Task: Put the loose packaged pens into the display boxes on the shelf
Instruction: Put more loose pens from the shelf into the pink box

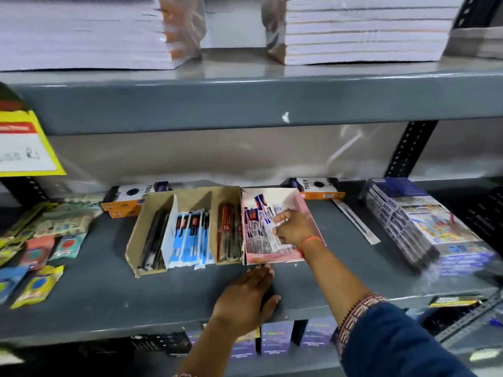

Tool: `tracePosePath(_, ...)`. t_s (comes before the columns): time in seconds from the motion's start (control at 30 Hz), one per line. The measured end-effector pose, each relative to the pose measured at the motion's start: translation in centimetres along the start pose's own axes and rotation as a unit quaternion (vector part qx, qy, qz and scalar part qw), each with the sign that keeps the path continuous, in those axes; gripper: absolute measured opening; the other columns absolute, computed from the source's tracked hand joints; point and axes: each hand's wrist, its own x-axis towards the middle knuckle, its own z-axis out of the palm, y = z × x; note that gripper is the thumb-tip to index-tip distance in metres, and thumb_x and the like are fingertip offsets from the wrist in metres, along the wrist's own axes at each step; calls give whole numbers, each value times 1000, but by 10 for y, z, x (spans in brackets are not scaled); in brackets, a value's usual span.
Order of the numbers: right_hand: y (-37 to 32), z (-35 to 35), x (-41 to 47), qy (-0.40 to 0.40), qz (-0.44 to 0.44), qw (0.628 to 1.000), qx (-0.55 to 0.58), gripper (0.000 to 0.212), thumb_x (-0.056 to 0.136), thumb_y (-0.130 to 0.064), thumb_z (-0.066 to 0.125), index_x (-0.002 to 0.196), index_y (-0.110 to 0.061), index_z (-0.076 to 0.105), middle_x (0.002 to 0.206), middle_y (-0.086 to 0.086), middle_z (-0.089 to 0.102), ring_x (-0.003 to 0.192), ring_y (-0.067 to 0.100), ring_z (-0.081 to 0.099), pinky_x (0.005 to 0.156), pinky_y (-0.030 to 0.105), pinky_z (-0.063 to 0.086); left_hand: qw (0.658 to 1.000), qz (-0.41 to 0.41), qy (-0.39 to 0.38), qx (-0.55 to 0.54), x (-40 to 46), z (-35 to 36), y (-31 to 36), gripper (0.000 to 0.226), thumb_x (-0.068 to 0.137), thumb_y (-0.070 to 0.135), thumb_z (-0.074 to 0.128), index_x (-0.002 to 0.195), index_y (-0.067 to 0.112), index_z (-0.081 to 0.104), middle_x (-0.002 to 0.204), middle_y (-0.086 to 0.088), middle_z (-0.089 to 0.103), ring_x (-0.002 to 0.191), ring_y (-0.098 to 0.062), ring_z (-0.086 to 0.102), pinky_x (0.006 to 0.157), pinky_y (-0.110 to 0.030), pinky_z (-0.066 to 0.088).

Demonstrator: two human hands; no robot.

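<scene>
A pink display box (309, 213) holds white and blue packaged pens (258, 216) on the grey shelf (109, 289). My right hand (292, 229) is inside this box, fingers closed on a white pen packet (273, 235). To its left stands a brown cardboard display box (136, 240) with compartments of black pens (153, 240), blue-packaged pens (190, 235) and red pens (230, 235). My left hand (245, 297) lies flat on the shelf just in front of the pink box, fingers apart, empty.
A single long pen pack (356, 221) lies loose right of the pink box. Blue stationery packs (416, 221) sit at the right, small sachets (40, 240) at the left, orange boxes (122, 200) behind. Paper stacks (364, 28) fill the upper shelf.
</scene>
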Motion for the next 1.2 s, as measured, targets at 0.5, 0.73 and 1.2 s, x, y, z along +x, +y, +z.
tracePosePath(0.5,2,29,28,3,21,994,-104,24,71,6,57,55,-12,57,86,24,70,85,32,69,87,44,57,999,-9,-33,10,0,6,-5,71,96,51,7,109,20,69,114,5,67,102,-8,63,75,-18,50)
tracePosePath(0.73,3,-34,-7,244,7,970,-5,29,85,-8,45,92,-9,73,106,23,70,98,39,65,86,33,51,999,-10,-16,33,0,6,-2,85,76,64,-2,147,24,22,154,8,17,139,-11,17,107,-24,22)
tracePosePath(1.2,76,-57,-47,162,87,954,-236,27,85,-18,56,106,-3,64,113,20,67,104,37,63,78,36,50,994,21,-75,80,15,10,25,65,97,52,18,149,15,7,157,-1,1,141,-12,-2,114,-26,-1)
